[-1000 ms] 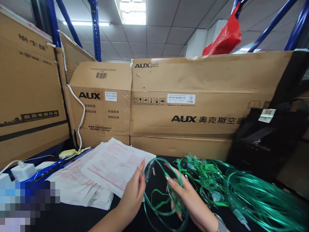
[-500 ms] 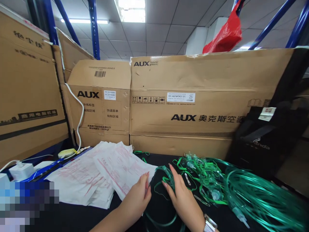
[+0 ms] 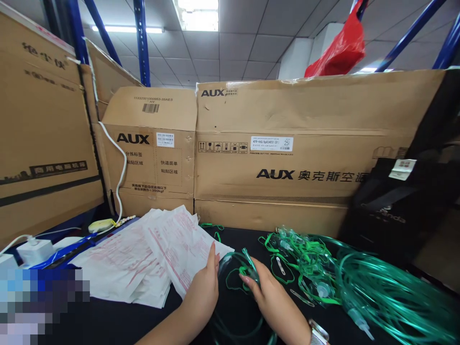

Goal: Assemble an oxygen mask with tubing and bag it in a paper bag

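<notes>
A loop of clear green tubing (image 3: 247,333) hangs between my hands above the black tabletop. My right hand (image 3: 268,290) is closed on the tubing, its thumb pressing on a bundle with a thin green cord; a tube end sticks up above the fingers. My left hand (image 3: 201,290) is at the loop's left side, thumb pointing up. Its other fingers curl around the tubing and are partly hidden. To the right lies a tangle of clear plastic pieces with green straps (image 3: 309,258). Beside it rests a large coil of green tubing (image 3: 391,292) with a clear connector (image 3: 359,322).
White printed sheets or bags (image 3: 132,258) in a pile lie left of my hands. Further left are a white charger (image 3: 35,251) and a cable. Cardboard boxes (image 3: 287,115) wall off the back. A black bag (image 3: 381,211) leans at the right.
My left thumb has lifted from its pinch to point upward. The right hand has moved slightly down and right, and the tube end now stands up above it.
</notes>
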A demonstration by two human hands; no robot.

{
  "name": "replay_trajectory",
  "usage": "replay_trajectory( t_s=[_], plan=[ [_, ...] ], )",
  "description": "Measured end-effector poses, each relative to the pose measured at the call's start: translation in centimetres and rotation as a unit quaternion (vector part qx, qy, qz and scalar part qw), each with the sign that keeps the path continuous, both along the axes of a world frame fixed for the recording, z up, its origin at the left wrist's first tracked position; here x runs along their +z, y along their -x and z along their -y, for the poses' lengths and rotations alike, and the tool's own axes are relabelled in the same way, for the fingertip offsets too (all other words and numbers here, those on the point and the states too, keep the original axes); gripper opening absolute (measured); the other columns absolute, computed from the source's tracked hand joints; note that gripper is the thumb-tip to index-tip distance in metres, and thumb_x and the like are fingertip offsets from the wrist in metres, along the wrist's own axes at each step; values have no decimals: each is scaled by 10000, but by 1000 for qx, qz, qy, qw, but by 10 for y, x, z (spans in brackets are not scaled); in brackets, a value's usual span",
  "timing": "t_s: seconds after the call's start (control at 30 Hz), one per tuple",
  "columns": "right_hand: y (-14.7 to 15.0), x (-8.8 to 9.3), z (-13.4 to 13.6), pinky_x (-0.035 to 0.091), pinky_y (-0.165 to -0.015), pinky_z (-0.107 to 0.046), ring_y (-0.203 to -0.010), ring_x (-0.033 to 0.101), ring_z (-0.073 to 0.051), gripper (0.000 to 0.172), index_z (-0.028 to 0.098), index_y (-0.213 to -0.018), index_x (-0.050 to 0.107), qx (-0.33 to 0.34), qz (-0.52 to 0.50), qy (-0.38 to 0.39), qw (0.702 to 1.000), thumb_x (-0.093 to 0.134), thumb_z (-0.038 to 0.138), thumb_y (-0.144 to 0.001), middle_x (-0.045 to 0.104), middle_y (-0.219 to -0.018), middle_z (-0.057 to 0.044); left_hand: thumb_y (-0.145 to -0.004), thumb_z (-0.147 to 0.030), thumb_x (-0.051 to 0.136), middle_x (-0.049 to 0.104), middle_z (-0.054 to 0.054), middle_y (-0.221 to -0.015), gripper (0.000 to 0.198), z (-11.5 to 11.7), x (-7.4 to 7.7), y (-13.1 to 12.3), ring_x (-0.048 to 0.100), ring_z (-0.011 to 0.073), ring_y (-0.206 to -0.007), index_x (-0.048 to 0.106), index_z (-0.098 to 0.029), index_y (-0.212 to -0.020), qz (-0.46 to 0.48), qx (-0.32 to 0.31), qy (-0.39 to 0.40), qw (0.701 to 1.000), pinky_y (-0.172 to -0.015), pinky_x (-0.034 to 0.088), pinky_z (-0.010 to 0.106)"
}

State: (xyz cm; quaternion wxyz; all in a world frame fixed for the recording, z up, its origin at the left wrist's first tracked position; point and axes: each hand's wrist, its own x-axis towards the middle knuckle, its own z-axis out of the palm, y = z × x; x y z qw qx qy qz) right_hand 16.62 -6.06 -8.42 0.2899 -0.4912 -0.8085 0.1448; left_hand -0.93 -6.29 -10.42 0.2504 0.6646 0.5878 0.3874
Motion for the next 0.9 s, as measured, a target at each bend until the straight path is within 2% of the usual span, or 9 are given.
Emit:
replay_trajectory(
  t_s=[0.2, 0.37, 0.43, 0.5, 0.6, 0.7, 0.77, 0.83, 0.9],
  plan=[
    [7, 11, 10, 464, -829, -283, -959, 577, -203, 371, 157, -1228, 473, 53, 43, 36, 997, 396, 197, -867, 574, -1041, -102, -899, -194, 208, 490, 164, -1282, 508, 4, 6, -2, 475, 183, -1169, 105, -77, -1382, 17, -26, -64, 997, -931, 415, 334],
    [17, 14, 13, 488, -762, -375, -908, 593, -271, 372, 141, -1180, 505, -3, 114, 14, 993, 441, 136, -814, 559, -1049, -140, -886, -128, 237, 474, 151, -1301, 497, 12, 5, -11, 462, 180, -1177, 156, -132, -1375, -95, -69, -203, 972, -920, 451, 336],
    [19, 12, 11, 473, -797, -379, -919, 587, -262, 297, 148, -1078, 528, -26, 43, 15, 999, 457, 122, -790, 572, -1012, -127, -873, -83, 256, 452, 148, -1320, 542, 13, 0, -13, 435, 191, -1198, 97, -138, -1388, -171, -74, -272, 944, -947, 432, 361],
    [20, 11, 8, 470, -817, -353, -929, 583, -237, 275, 166, -1014, 487, -41, -90, 41, 994, 525, 134, -743, 580, -986, -100, -855, -38, 259, 441, 156, -1325, 600, 14, -4, -14, 407, 211, -1216, 10, -125, -1394, -238, -73, -325, 912, -981, 393, 412],
    [18, 14, 5, 532, -672, -333, -866, 605, -232, 445, 179, -1011, 414, -41, -304, 165, 937, 661, 216, -642, 569, -1003, -88, -830, 0, 241, 495, 176, -1274, 620, 12, -8, -11, 439, 228, -1192, -4, -96, -1392, -280, -70, -343, 894, -978, 380, 461],
    [13, 24, 8, 543, -622, -315, -844, 614, -223, 485, 166, -993, 469, 6, -458, 302, 836, 727, 272, -596, 586, -991, -76, -824, -23, 241, 530, 179, -1239, 547, 11, -9, -9, 491, 248, -1147, 200, -82, -1366, -251, -43, -266, 930, -902, 457, 428],
    [10, 31, 11, 525, -660, -271, -817, 618, -187, 417, 143, -966, 541, 19, -517, 336, 787, 729, 257, -613, 624, -924, -60, -829, -55, 249, 534, 174, -1237, 504, 11, -7, -8, 510, 249, -1128, 304, -86, -1329, -207, -17, -197, 958, -858, 489, 393],
    [9, 33, 12, 505, -642, -227, -753, 623, -157, 323, 117, -913, 601, 16, -543, 338, 768, 716, 243, -639, 652, -836, -57, -837, -81, 254, 543, 159, -1233, 491, 12, -5, -7, 529, 231, -1111, 330, -113, -1321, -167, -1, -152, 974, -848, 495, 362],
    [10, 29, 12, 499, -628, -217, -745, 625, -160, 293, 107, -886, 631, 10, -550, 318, 772, 713, 257, -649, 667, -816, -66, -846, -105, 252, 534, 154, -1245, 485, 13, -2, -8, 522, 218, -1119, 324, -121, -1326, -146, -2, -131, 981, -864, 486, 350]
  ],
)
